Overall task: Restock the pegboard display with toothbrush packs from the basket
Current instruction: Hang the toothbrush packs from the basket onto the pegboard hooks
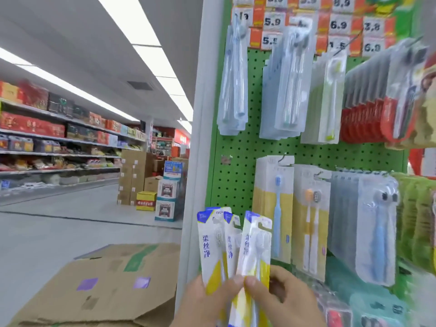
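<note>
A supermarket aisle is stretching away on the left under long ceiling light strips [132,24], with stocked shelves [59,138] running along the far wall and stacked cartons [132,178] standing on the pale floor [59,223]. A flattened cardboard box [103,286] is lying low in the foreground, just left of the white end post [195,161] of the display. To the right, the green pegboard [233,175] is hanging full with toothbrush packs: clear blister packs [232,83] along the upper row under a band of price tags [273,22], and yellow-and-white carded packs [273,208] with a blue brush on the lower row, beside a thick row of grey-backed packs [375,227]. A bare patch of pegboard is showing at lower left, beside the yellow-and-white carded packs.

In front of that bare patch, a person is holding up a fan of toothbrush packs [212,246], white and yellow with blue tops and printed characters, their hang holes pointing upward. The left hand [203,303] is curling round the lower part of the bundle, thumb pressing across the front. The right hand [283,300] is pinching the rightmost pack [254,251] between thumb and fingers near its lower half, the thumb tips of both hands nearly meeting. The packs are standing close to the board; whether they are touching it cannot be told. The view is blurring toward the right edge, where red packs [370,121] and green packs [415,220] are smearing together.
</note>
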